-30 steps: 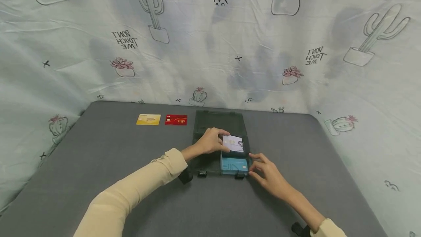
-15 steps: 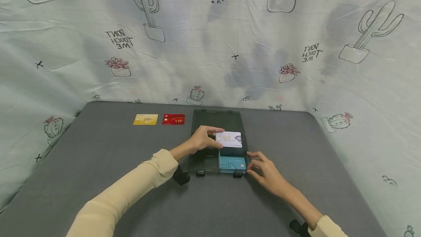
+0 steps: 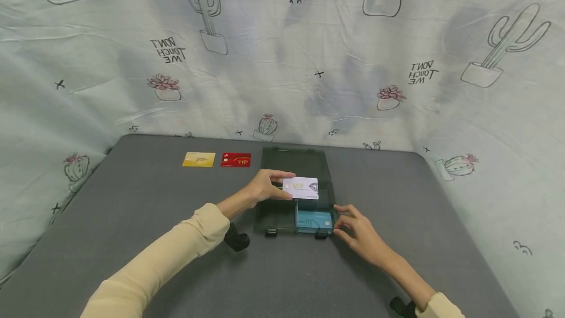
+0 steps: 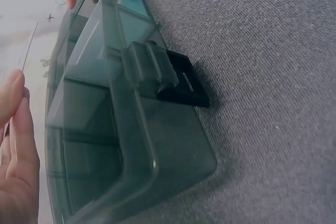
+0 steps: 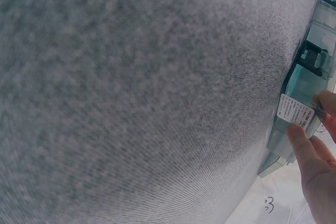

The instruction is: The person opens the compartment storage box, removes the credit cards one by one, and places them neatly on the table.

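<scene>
Between thumb and fingers, my left hand [image 3: 264, 188] pinches a white VIP card [image 3: 301, 188] by its left edge, above an opened dark translucent plastic case [image 3: 275, 220]. A blue card [image 3: 314, 221] lies in the case's front right compartment, beside a divider. My right hand [image 3: 363, 234] holds the right side of the case with thumb and fingertips. In the right wrist view its fingers [image 5: 302, 142] touch the wall near a white label [image 5: 295, 110]. The left wrist view shows the left hand [image 4: 18, 150] raised beside the case [image 4: 173, 150], the card seen nearly edge-on.
A yellow card [image 3: 198, 159] and a red VIP card [image 3: 236, 160] lie side by side on the grey table [image 3: 282, 278], left of the case's raised lid [image 3: 293, 161]. Two black latches [image 3: 271, 232] stick out at the case's front. A cactus-print cloth [image 3: 282, 63] hangs behind.
My left hand has drawn the white card up out of the case's right side and moved it left. The right hand keeps its place on the case.
</scene>
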